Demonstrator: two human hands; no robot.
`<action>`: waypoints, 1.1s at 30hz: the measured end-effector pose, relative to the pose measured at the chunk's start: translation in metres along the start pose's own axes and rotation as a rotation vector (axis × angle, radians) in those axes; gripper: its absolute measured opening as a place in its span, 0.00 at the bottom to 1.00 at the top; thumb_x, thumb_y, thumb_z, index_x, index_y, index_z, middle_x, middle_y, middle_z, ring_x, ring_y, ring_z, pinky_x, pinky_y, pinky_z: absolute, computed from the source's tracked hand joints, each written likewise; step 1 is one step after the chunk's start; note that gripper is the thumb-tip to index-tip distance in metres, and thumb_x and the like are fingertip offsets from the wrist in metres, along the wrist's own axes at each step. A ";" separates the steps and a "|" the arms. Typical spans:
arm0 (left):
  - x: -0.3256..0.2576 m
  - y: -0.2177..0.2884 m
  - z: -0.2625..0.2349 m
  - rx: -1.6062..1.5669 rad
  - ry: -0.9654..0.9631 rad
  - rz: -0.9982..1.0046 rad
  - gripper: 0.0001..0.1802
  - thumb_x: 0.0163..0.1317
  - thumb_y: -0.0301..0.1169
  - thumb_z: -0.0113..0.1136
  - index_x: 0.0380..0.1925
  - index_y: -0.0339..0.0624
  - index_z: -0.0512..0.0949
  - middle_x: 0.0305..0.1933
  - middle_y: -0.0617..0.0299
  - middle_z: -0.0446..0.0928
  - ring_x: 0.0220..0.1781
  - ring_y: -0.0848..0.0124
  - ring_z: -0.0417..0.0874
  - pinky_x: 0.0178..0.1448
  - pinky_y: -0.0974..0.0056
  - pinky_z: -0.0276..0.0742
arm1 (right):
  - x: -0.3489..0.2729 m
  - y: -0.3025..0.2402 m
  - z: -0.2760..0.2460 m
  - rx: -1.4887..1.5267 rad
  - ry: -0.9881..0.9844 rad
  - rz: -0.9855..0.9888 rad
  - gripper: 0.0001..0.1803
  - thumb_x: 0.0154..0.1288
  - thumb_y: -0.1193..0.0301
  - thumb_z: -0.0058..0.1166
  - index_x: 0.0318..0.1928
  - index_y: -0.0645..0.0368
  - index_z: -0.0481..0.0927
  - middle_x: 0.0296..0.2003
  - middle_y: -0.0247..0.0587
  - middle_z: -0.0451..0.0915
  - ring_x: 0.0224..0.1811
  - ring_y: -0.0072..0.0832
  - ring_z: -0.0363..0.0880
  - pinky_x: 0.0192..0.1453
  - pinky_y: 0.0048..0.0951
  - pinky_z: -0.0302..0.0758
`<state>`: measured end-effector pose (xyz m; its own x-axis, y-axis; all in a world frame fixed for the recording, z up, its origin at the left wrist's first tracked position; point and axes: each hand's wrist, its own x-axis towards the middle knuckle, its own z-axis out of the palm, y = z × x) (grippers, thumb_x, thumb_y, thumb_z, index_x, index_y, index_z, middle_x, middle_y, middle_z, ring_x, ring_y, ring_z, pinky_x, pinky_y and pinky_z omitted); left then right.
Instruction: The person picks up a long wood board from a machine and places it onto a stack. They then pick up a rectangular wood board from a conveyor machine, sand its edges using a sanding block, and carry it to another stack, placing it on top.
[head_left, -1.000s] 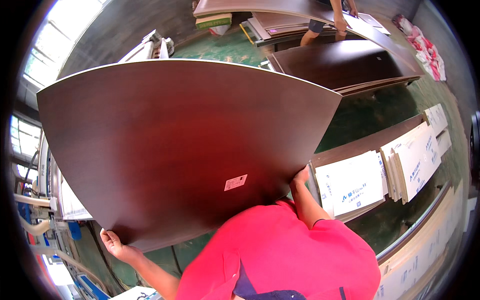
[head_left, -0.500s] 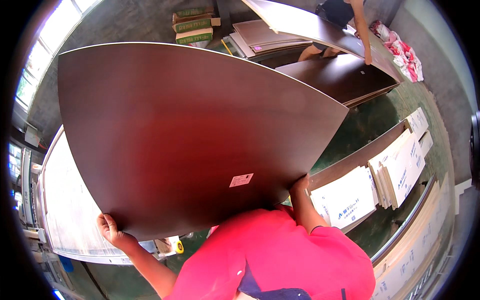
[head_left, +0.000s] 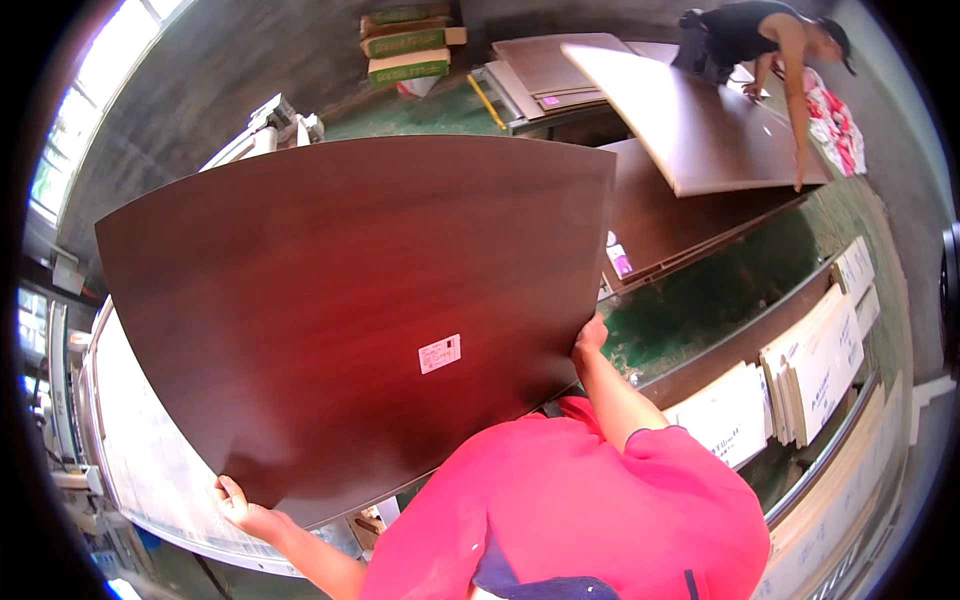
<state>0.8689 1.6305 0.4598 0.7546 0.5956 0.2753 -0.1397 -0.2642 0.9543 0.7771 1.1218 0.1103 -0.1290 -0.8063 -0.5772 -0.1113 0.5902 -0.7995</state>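
A large dark brown board (head_left: 350, 250) with a small pinkish label (head_left: 439, 354) spreads out in front of my body. My left hand (head_left: 236, 503) grips its near left edge, thumb on top and the other fingers mostly hidden beneath. On the right side edge, my right hand (head_left: 590, 337) is wrapped around the board, its fingertips partly out of sight. Under the board's left side shows a pale white table surface (head_left: 150, 420). At the far right a co-worker (head_left: 760, 40) bends over another brown board (head_left: 720, 140), which is tilted above a stack of dark boards (head_left: 650, 220).
Wrapped white panels (head_left: 815, 365) stand in a row at the right. Green-and-brown cartons (head_left: 405, 45) are piled at the back, near a stack of brown boards (head_left: 545, 65). Red and white cloth (head_left: 838, 125) lies by the right wall. A machine part (head_left: 272, 122) shows behind my board.
My board has swung left and its far edge has come lower and nearer, with both hands still on it. The co-worker's board has shifted and tilted, and the co-worker now leans over it.
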 end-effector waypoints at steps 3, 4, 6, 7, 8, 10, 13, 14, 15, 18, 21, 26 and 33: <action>0.001 0.002 0.011 0.085 0.112 0.009 0.15 0.67 0.34 0.50 0.45 0.33 0.74 0.42 0.58 0.74 0.44 0.68 0.72 0.51 0.65 0.70 | 0.004 -0.009 0.070 0.032 -0.126 0.023 0.31 0.62 0.54 0.40 0.36 0.77 0.77 0.34 0.57 0.81 0.38 0.46 0.79 0.44 0.42 0.71; 0.000 0.005 0.016 0.041 0.106 -0.003 0.15 0.67 0.35 0.51 0.45 0.33 0.73 0.42 0.58 0.73 0.45 0.68 0.72 0.52 0.65 0.70 | 0.003 -0.011 0.096 0.111 -0.130 0.042 0.31 0.62 0.54 0.40 0.36 0.77 0.77 0.34 0.56 0.81 0.38 0.45 0.79 0.44 0.41 0.71; -0.005 0.012 0.026 -0.055 0.081 -0.038 0.16 0.67 0.35 0.52 0.45 0.33 0.73 0.43 0.57 0.73 0.46 0.68 0.72 0.54 0.64 0.69 | 0.007 -0.021 0.137 -0.096 -0.220 -0.054 0.30 0.63 0.55 0.40 0.35 0.77 0.77 0.33 0.57 0.81 0.37 0.44 0.79 0.44 0.41 0.71; -0.007 0.015 0.031 -0.015 0.089 -0.013 0.16 0.66 0.35 0.52 0.46 0.33 0.72 0.44 0.57 0.73 0.47 0.68 0.72 0.55 0.63 0.68 | 0.007 -0.025 0.159 -0.105 -0.238 -0.066 0.30 0.63 0.55 0.40 0.35 0.77 0.77 0.33 0.57 0.81 0.37 0.45 0.79 0.44 0.41 0.71; -0.007 0.018 0.038 0.021 0.144 0.031 0.15 0.66 0.35 0.52 0.45 0.33 0.73 0.44 0.58 0.73 0.47 0.68 0.72 0.55 0.63 0.68 | 0.007 -0.029 0.180 -0.098 -0.233 -0.058 0.30 0.63 0.55 0.40 0.35 0.77 0.77 0.33 0.58 0.81 0.37 0.45 0.79 0.44 0.41 0.71; -0.008 0.019 0.053 0.107 0.267 0.068 0.14 0.67 0.36 0.51 0.43 0.35 0.74 0.43 0.59 0.73 0.46 0.69 0.72 0.54 0.65 0.69 | 0.012 -0.035 0.205 -0.235 -0.313 -0.093 0.29 0.62 0.56 0.39 0.37 0.77 0.77 0.35 0.59 0.80 0.38 0.45 0.79 0.45 0.42 0.70; -0.005 0.023 0.080 0.099 0.215 0.083 0.15 0.66 0.36 0.51 0.44 0.34 0.74 0.43 0.61 0.72 0.46 0.70 0.71 0.55 0.65 0.68 | 0.031 -0.051 0.247 -0.243 -0.347 -0.076 0.29 0.62 0.56 0.39 0.37 0.76 0.77 0.35 0.60 0.80 0.39 0.45 0.78 0.46 0.42 0.70; -0.004 0.028 0.089 0.107 0.220 0.030 0.15 0.66 0.36 0.51 0.44 0.34 0.73 0.44 0.61 0.72 0.46 0.70 0.71 0.55 0.66 0.67 | 0.037 -0.055 0.256 -0.216 -0.360 -0.042 0.29 0.61 0.56 0.39 0.38 0.76 0.77 0.36 0.61 0.80 0.39 0.45 0.78 0.46 0.43 0.70; -0.004 0.031 0.095 0.127 0.204 0.075 0.15 0.67 0.36 0.51 0.44 0.34 0.74 0.43 0.61 0.72 0.46 0.70 0.71 0.55 0.66 0.67 | 0.040 -0.057 0.260 -0.187 -0.335 0.017 0.29 0.61 0.56 0.39 0.38 0.76 0.77 0.36 0.61 0.80 0.40 0.45 0.78 0.46 0.43 0.70; 0.013 0.032 0.152 0.163 0.222 0.070 0.14 0.66 0.36 0.52 0.43 0.35 0.74 0.42 0.62 0.72 0.45 0.71 0.70 0.55 0.67 0.65 | 0.056 -0.075 0.282 -0.162 -0.317 -0.018 0.28 0.61 0.57 0.39 0.38 0.76 0.77 0.36 0.58 0.80 0.39 0.42 0.78 0.45 0.41 0.71; 0.040 0.028 0.219 0.168 0.200 0.075 0.13 0.67 0.36 0.52 0.42 0.36 0.74 0.40 0.63 0.71 0.45 0.73 0.68 0.55 0.67 0.63 | 0.074 -0.094 0.303 -0.072 -0.251 0.016 0.27 0.62 0.58 0.40 0.38 0.75 0.77 0.36 0.53 0.80 0.39 0.39 0.78 0.45 0.39 0.71; 0.102 0.018 0.351 0.063 -0.044 0.025 0.15 0.67 0.35 0.52 0.45 0.34 0.74 0.44 0.61 0.73 0.48 0.70 0.70 0.57 0.66 0.65 | 0.114 -0.130 0.336 0.023 -0.132 0.066 0.27 0.62 0.58 0.40 0.40 0.74 0.77 0.37 0.48 0.80 0.39 0.36 0.78 0.44 0.37 0.72; 0.216 0.021 0.581 -0.147 -0.394 0.019 0.11 0.67 0.34 0.51 0.39 0.36 0.75 0.39 0.61 0.75 0.41 0.73 0.73 0.50 0.68 0.69 | 0.132 -0.201 0.398 0.369 0.018 0.064 0.27 0.62 0.57 0.40 0.40 0.73 0.78 0.39 0.46 0.80 0.41 0.37 0.79 0.46 0.36 0.73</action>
<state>1.4019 1.3128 0.4722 0.9346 0.2485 0.2546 -0.2243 -0.1438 0.9638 1.1749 0.8810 0.1287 -0.1418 -0.7657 -0.6273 0.2595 0.5828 -0.7700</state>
